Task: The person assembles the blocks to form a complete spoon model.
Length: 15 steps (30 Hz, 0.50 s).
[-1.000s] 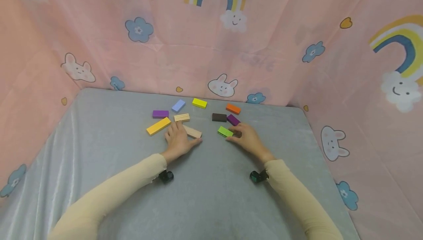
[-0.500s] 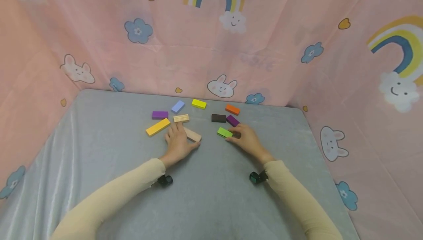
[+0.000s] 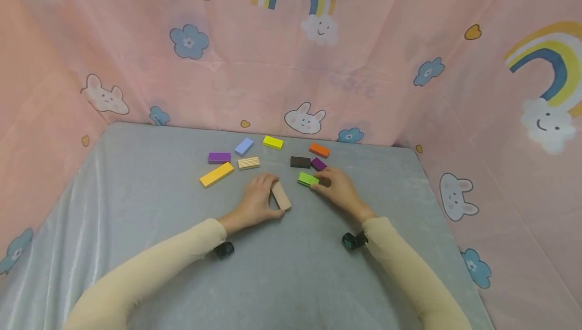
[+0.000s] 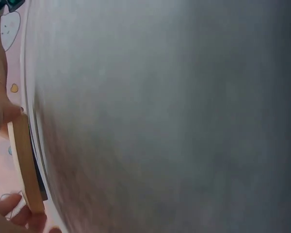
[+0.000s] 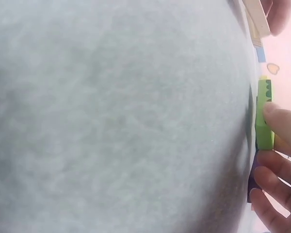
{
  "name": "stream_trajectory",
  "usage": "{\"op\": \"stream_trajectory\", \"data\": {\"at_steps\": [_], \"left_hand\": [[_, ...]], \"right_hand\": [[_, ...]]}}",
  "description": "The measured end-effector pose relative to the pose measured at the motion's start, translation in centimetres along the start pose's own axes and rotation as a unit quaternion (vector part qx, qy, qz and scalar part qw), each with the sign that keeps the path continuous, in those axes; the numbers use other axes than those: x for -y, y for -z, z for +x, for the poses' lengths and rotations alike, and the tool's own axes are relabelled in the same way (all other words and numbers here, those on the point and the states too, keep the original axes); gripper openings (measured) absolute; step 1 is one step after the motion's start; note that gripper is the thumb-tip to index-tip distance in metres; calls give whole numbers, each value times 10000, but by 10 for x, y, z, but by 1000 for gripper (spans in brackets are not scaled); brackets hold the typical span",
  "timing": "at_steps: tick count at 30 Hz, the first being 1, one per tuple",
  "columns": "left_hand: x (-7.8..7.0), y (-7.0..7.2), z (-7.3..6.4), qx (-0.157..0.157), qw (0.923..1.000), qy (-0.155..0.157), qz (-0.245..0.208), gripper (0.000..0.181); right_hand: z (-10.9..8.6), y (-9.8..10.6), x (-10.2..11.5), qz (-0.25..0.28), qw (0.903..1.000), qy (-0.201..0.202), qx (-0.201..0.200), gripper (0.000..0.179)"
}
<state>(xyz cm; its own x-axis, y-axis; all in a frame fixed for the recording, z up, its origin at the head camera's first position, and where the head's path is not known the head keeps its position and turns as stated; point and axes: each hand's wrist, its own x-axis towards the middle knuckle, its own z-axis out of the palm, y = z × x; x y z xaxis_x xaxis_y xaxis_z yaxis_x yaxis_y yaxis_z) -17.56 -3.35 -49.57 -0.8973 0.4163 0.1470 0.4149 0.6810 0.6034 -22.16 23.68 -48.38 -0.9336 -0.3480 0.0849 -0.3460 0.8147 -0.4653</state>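
Left hand (image 3: 255, 202) with its grip across a plain wooden block (image 3: 281, 196), right hand (image 3: 340, 188) pinching a green block (image 3: 307, 179), both blocks between the hands, dark brown block (image 3: 300, 162) beyond on the grey desk (image 3: 286, 269)

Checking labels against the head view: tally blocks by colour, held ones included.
Purple blocks: 2
Tan blocks: 2
Light blue block: 1
Yellow block: 1
Orange block: 1
Amber block: 1
Dark brown block: 1
Green block: 1
Total: 10
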Motion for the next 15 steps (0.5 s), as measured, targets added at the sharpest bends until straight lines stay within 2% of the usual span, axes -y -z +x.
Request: {"op": "stream_trajectory", "data": {"at_steps": [3,7,11,15], "left_hand": [[3,3,2,270,9978,-599,44,85],[7,8,7,646,9899,-1257,135,82],[10,13,10,1037,9833,-1494,115,80],[14,17,12,1393,9787,-1508,85,77]], "right_hand": [[1,1,2,-47,10000,8,2,40],[3,2,5,-15,10000,62,-9,40],[6,2,7,-7,9999,131,-26,40],[9,2,9,-52,9999,154,9,39]]}}
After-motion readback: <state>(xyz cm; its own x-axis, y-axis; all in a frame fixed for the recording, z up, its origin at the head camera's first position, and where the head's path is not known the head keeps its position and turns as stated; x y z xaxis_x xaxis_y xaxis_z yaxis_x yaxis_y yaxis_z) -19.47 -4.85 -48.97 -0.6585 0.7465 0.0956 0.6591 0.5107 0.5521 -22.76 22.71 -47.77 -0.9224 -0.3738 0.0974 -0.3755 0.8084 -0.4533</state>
